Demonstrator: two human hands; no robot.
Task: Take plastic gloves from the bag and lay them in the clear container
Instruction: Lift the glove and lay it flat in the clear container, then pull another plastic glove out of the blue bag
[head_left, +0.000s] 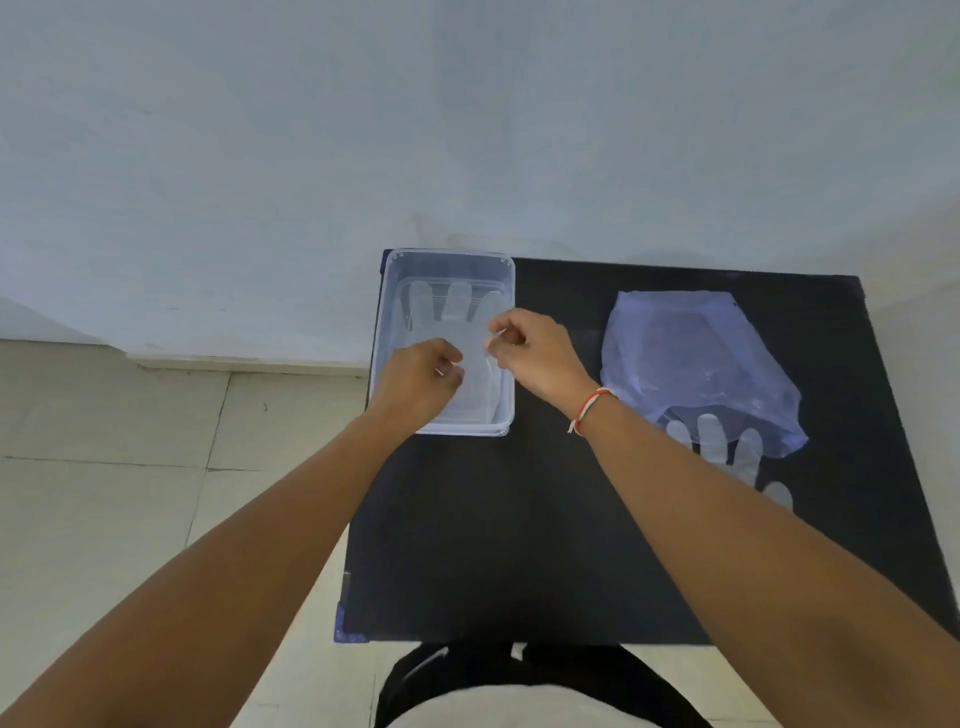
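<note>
A clear rectangular container (447, 262) stands at the far left of the black table. Inside it lies a thin see-through plastic glove (451, 306) with its fingers pointing away from me. My left hand (418, 382) and my right hand (535, 348) hover over the container's near half, each pinching the glove's cuff end between thumb and fingers. To the right rests a bluish translucent bag (696, 364), its mouth toward me. More gloves (719, 441) poke their fingers out from under the bag's near edge, partly behind my right forearm.
The black table (467, 519) stands against a pale wall; its left edge runs just beside the container. Tiled floor (130, 467) lies to the left. A red and white thread bracelet (589, 408) circles my right wrist.
</note>
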